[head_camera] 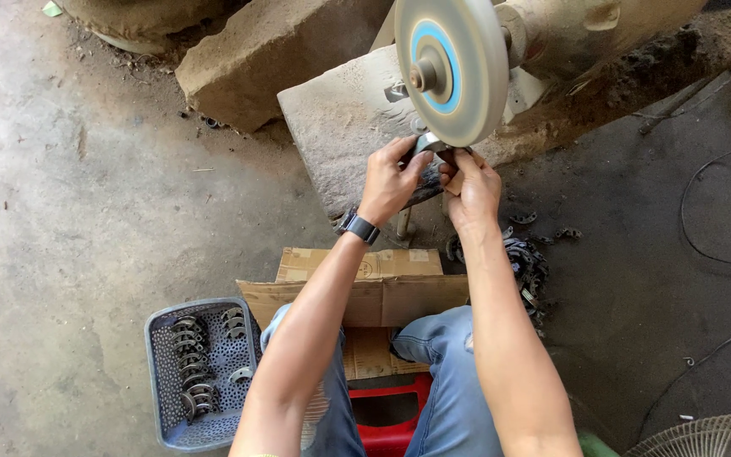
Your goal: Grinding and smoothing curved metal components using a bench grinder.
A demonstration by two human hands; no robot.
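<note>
- Both arms reach forward from the knees, elbows slightly bent, wrists meeting under the wheel (452, 68).
- The left hand (391, 182), a watch (359, 227) on its wrist, and the right hand (471, 188) are pressed together, both clamped on one small metal part (427, 144).
- The part sits at the wheel's lower edge, touching it; its shape is mostly hidden by fingers.
- One wheel, grey with a blue ring, is mounted on a dusty motor (585, 30) at the far side.
- One grey basket (200, 372) on the floor, near left, holds curved metal pieces in rows, too many to count surely.
- A loose pile (526, 267) of similar pieces lies right of the arms.
- One flattened carton (374, 292) lies under the legs.
</note>
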